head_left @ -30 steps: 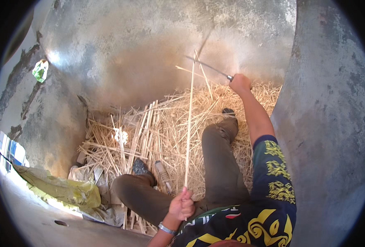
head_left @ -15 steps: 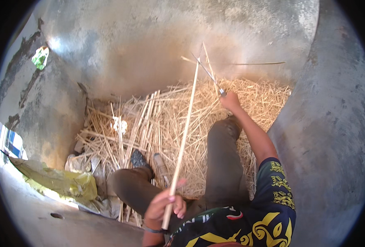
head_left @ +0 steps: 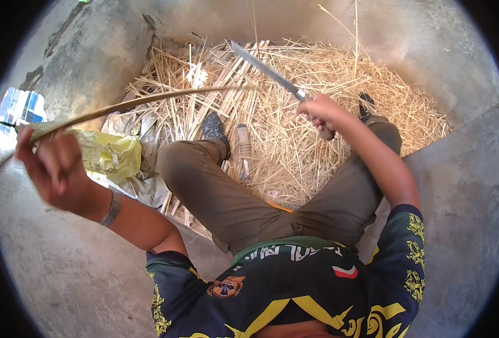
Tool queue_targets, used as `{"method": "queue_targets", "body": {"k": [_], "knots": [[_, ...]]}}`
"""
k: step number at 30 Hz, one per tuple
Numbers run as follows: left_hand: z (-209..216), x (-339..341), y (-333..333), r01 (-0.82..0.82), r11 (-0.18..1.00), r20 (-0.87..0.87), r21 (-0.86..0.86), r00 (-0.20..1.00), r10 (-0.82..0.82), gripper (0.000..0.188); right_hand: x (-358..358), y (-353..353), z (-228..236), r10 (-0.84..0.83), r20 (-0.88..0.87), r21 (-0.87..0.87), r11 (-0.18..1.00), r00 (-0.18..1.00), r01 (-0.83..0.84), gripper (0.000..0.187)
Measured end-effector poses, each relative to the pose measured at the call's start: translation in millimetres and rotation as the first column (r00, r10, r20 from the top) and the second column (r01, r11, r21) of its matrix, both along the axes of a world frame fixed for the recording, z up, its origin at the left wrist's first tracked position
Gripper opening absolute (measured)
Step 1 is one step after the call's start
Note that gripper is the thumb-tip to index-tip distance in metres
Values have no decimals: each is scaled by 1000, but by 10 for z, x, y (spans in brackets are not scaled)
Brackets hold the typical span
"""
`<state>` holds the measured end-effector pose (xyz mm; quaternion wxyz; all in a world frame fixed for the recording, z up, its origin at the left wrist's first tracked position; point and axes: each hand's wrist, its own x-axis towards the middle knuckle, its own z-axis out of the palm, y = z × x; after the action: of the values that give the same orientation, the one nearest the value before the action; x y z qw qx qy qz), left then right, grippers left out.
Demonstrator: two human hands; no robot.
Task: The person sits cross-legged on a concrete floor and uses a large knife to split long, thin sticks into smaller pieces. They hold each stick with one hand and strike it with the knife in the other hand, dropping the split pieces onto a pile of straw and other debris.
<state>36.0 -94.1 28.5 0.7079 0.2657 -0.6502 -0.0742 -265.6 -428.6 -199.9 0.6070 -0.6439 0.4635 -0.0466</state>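
My left hand [head_left: 58, 172] is raised at the far left, blurred by motion, its fingers closed round a long thin bamboo strip [head_left: 142, 101]. The strip curves from behind that hand toward the middle of the view, brown side showing. My right hand [head_left: 324, 114] grips the handle of a long-bladed knife [head_left: 269, 72] above the shavings. Its blade points up and to the left, apart from the strip, whose far end looks blurred short of it.
Pale shavings [head_left: 294, 149] cover the floor between and beyond my legs. Split strips [head_left: 218, 84] lie in a heap farther back. A short wooden piece [head_left: 244, 143] rests beside my left shoe [head_left: 214, 132]. A yellow plastic sack [head_left: 117, 152] lies left. Concrete walls [head_left: 103, 67] enclose the spot.
My left hand has swung from near my lap out to the far left, carrying a strip. The strip now lies crosswise, away from the knife. The view has shifted; the knife stays in my right hand.
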Motion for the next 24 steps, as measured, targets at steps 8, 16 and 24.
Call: {"method": "queue_targets", "body": {"k": [8,16,24], "knots": [[-561,49,-1438,-620,565,521,544,778,352,45,167,452,-1043,66,-201,85,995,977,-50,19],[-604,-249,-1916,-410,877,-82,250,894,442,45,4,510,-856,119,-324,-99,982,938,-158,20],[-1077,-177,-2417,280,960,-686,25,703,-187,44,260,548,-1052,108,-233,-211,965,967,-158,21]]}}
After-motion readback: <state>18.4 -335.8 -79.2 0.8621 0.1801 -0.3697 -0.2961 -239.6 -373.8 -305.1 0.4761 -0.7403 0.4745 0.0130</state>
